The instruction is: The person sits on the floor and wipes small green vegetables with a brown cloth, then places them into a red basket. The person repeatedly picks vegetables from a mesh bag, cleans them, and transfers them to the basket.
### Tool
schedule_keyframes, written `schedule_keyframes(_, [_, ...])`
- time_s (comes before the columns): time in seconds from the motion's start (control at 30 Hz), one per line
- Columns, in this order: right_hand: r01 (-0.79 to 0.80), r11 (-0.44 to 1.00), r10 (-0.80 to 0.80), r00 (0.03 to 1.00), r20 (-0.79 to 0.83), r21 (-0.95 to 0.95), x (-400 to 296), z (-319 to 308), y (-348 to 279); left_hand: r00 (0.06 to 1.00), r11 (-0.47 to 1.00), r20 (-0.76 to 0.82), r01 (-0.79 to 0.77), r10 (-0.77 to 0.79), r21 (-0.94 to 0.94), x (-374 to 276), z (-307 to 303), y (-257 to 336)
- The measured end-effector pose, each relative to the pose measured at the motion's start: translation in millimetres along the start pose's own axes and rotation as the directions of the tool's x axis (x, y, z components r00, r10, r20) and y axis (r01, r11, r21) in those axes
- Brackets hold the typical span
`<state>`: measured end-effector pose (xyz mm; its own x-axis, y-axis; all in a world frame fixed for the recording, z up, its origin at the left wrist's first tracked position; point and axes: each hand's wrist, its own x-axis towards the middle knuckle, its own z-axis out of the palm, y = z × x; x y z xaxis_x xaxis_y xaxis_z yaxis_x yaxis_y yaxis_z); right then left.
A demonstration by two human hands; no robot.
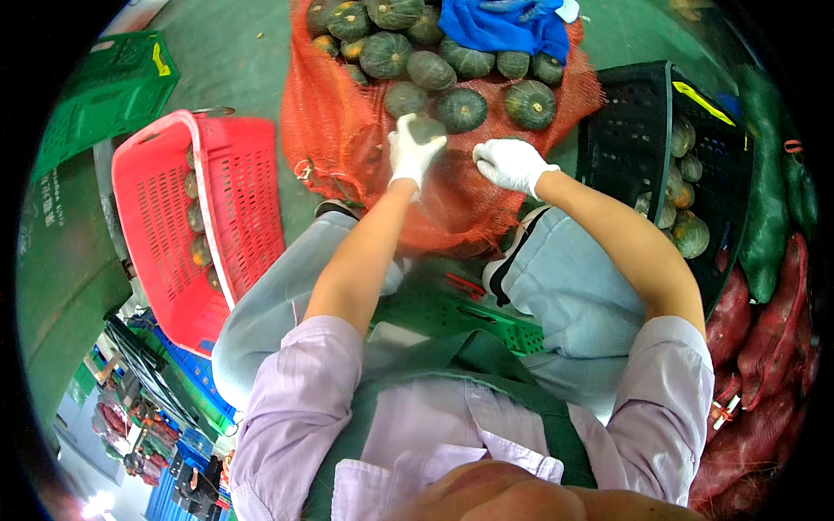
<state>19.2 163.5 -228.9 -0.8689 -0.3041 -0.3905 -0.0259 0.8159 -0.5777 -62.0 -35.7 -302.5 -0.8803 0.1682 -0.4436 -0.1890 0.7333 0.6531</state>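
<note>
Small dark green pumpkins (384, 55) lie heaped on an orange-red mesh sack (332, 130) on the floor before me. My left hand (417, 148), in a white glove, grips one green pumpkin (427, 131) over the sack's near part. To its right, my right hand (511, 164), also gloved in white, is held over the mesh with its fingers curled; whether it pinches anything cannot be told. Two more pumpkins, one round (461, 111) and one with orange patches (531, 105), rest just beyond my hands. A blue cloth (505, 26) covers part of the heap.
A red plastic basket (244, 189) with several pumpkins stands at the left, below a green crate (117, 91). At the right is a black crate (622, 137) holding pumpkins, beside filled red mesh sacks (775, 325). A green crate (521, 333) lies beneath me.
</note>
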Motion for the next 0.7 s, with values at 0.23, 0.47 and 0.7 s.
schedule_keyframes(0.23, [-0.356, 0.62, 0.324, 0.928, 0.185, 0.699, -34, -69, 2, 0.724, -0.118, 0.68, 0.69, 0.119, -0.714, -17, -11, 47])
schedule_keyframes(0.47, [-0.112, 0.25, 0.256, 0.966, 0.045, 0.962, -88, -100, -40, 0.726, -0.076, 0.643, 0.675, 0.243, -0.734, -49, -35, 152])
schedule_keyframes(0.7, [0.198, -0.424, 0.309, 0.949, -0.064, 0.884, -96, -79, -43, 0.874, 0.521, 0.253, -0.001, 0.416, -0.854, -91, -24, 188])
